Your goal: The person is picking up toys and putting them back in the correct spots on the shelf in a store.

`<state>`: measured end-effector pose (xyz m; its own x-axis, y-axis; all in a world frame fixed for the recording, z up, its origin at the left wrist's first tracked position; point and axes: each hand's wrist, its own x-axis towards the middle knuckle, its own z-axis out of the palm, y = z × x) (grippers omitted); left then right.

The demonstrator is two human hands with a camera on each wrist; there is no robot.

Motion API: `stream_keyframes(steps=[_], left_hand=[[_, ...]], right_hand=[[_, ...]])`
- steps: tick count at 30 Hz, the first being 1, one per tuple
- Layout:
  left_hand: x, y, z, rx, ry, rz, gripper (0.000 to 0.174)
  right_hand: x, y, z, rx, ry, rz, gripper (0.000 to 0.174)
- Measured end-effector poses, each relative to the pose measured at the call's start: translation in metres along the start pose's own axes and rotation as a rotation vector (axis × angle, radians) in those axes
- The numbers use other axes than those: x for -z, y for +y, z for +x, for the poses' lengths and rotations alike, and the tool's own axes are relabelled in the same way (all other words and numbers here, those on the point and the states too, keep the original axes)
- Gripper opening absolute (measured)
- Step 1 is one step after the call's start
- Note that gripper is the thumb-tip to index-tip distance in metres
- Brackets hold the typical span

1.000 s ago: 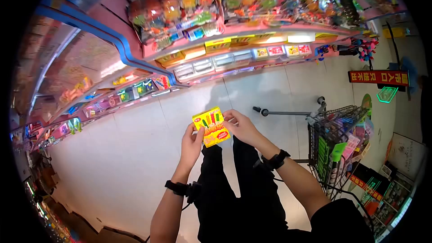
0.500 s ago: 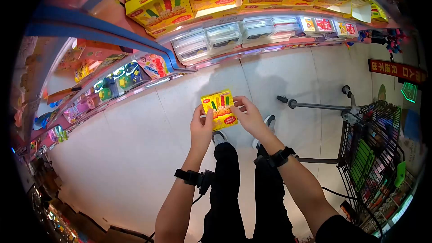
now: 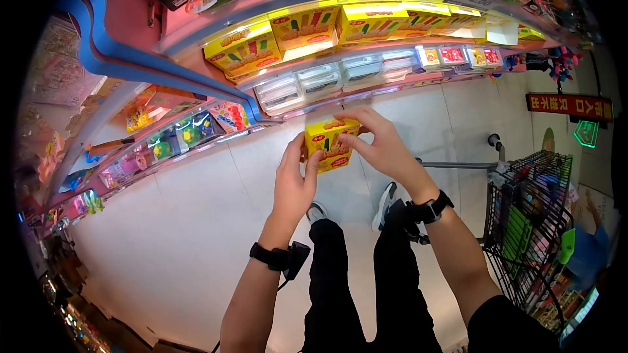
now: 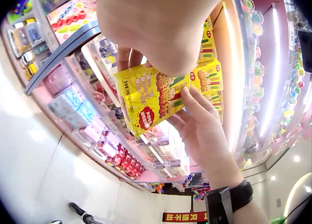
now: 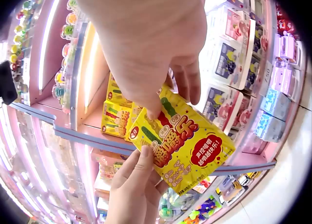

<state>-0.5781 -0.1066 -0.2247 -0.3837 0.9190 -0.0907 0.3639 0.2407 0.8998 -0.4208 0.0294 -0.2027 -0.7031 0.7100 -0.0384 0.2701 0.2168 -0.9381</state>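
Both hands hold a small yellow box point(image 3: 332, 151) printed with green, red and orange sticks and red lettering. In the head view it is upright in front of the shelf, its top face partly showing. My left hand point(image 3: 296, 178) grips the left side, thumb along the front. My right hand point(image 3: 383, 146) holds the upper right, fingers over the top edge and thumb on the front. The right wrist view shows the box front point(image 5: 195, 141) close up, with the right hand point(image 5: 151, 53) above it and the left hand point(image 5: 130, 187) at its lower edge.
Similar yellow boxes point(image 3: 304, 29) line the shelf ahead, above clear plastic cases point(image 3: 281, 91). A blue-edged divider point(image 3: 170, 68) separates the shelves at left. A loaded shopping cart point(image 3: 530, 216) stands at right on the pale tiled floor point(image 3: 163, 235). A red sign point(image 3: 569, 106) is beyond it.
The box has moved up towards the shelf and turned, so its top face now shows. My right fingers have shifted onto its top edge. The view has swung, bringing the yellow-box shelf into sight.
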Motion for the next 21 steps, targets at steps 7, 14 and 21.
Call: stream_keyframes(steps=[7, 14, 21], left_hand=[[0.049, 0.061, 0.086, -0.665, 0.293, 0.651, 0.059], [0.062, 0.063, 0.123, -0.575, 0.323, 0.956, 0.063], [0.068, 0.055, 0.140, -0.701, 0.365, 1.035, 0.062]], right_hand=[[0.022, -0.018, 0.014, 0.095, 0.256, -0.013, 0.030], [0.031, -0.003, -0.014, 0.009, 0.334, -0.010, 0.031], [0.049, -0.041, -0.008, 0.156, 0.347, -0.064, 0.034]])
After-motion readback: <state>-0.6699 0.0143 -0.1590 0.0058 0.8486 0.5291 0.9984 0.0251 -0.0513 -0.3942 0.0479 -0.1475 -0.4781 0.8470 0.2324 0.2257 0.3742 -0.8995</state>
